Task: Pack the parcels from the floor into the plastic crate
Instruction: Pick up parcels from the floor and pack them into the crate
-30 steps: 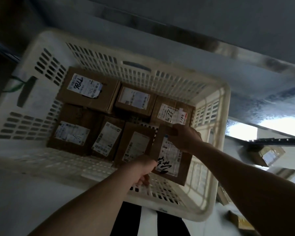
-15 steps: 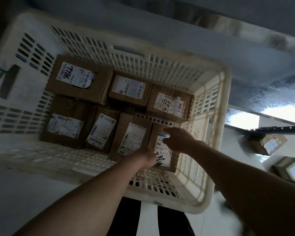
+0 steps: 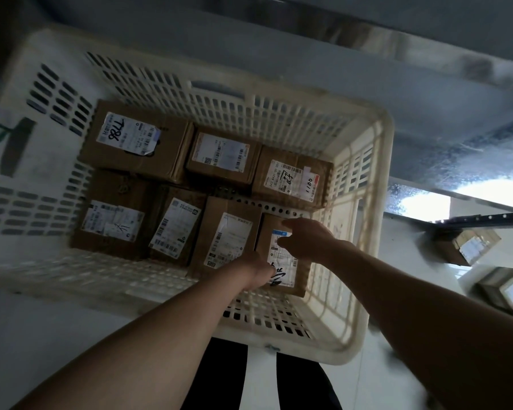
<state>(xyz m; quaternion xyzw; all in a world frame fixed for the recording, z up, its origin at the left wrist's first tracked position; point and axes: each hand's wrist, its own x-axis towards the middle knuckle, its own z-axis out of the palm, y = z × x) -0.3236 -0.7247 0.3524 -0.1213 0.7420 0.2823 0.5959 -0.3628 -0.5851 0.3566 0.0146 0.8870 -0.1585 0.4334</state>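
A white slatted plastic crate [image 3: 381, 202] stands on the floor below me and holds several brown cardboard parcels with white labels. The newest parcel [image 3: 282, 261] lies flat in the front right corner, beside another labelled parcel [image 3: 228, 238]. My left hand [image 3: 256, 270] grips its near left edge, the fingers hidden down between the two boxes. My right hand [image 3: 307, 238] rests on top of it with the fingers stretched out toward the left.
Two more cardboard parcels [image 3: 468, 247] [image 3: 507, 288] lie on the floor to the right of the crate. A grey wall or ledge runs behind the crate. My legs in dark trousers [image 3: 228, 377] stand against its near side.
The parcel, held tilted above the crate's front right corner a second ago, has gone down and now lies flat in the row. Both hands followed it down.
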